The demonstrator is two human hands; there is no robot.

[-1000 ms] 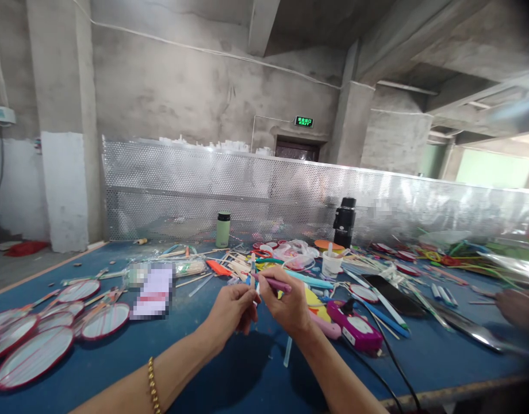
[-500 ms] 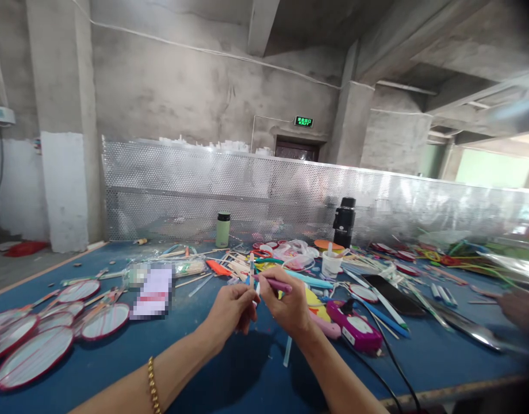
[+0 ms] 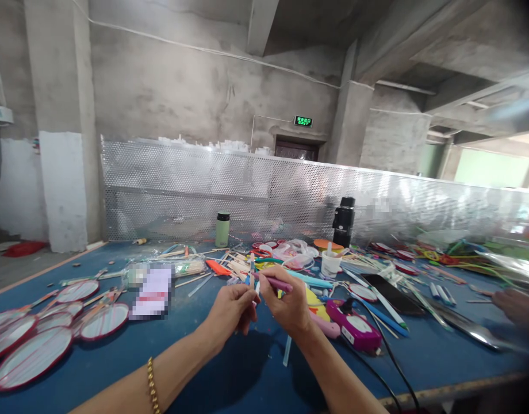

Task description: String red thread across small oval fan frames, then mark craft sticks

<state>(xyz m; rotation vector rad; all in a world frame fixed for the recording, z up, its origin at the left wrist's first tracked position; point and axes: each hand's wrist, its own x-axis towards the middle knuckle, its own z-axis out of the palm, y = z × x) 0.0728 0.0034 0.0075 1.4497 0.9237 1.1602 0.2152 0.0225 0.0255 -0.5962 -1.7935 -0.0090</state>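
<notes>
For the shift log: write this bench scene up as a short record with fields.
left hand: left hand pinches a thin upright stick
right hand: right hand grips a pink pen-like tool, its tip at the stick
table: blue table
left side: red-rimmed round fans
right of hands: magenta glue gun with black cord, black phone
far edge: green flask, black flask, white cup
other person: a hand at the right edge
</notes>
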